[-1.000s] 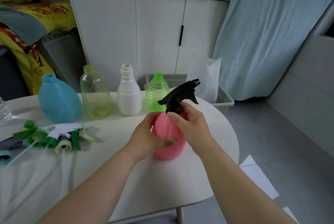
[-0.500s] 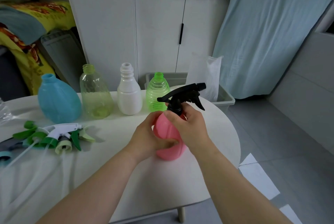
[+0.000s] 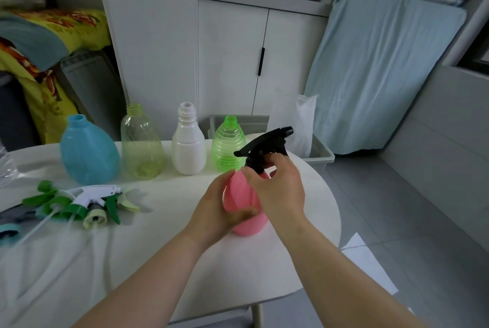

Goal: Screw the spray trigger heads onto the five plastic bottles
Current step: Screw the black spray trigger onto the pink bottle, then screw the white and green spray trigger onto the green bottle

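A pink bottle (image 3: 239,195) stands upright on the white table (image 3: 158,261), with my left hand (image 3: 221,208) wrapped around its body. A black spray trigger head (image 3: 264,142) sits on its neck, nozzle pointing right. My right hand (image 3: 275,187) pinches the black collar under the trigger. Behind, in a row and uncapped, stand a blue bottle (image 3: 88,153), a clear yellow-green bottle (image 3: 141,145), a white bottle (image 3: 188,142) and a ribbed green bottle (image 3: 227,145). Loose trigger heads (image 3: 79,203), green, white and pale, lie in a pile at the left with their dip tubes.
A grey bin (image 3: 320,154) with a white bag (image 3: 304,121) stands on the floor beyond the table's far right edge. White cabinets (image 3: 238,63) rise behind the bottles. White papers (image 3: 365,256) lie on the floor at the right. A clear bottle (image 3: 6,166) sits at the far left.
The black trigger head has turned on the pink bottle's neck, its nozzle swinging further right. My right hand's fingers have shifted around the collar. My left hand still holds the bottle.
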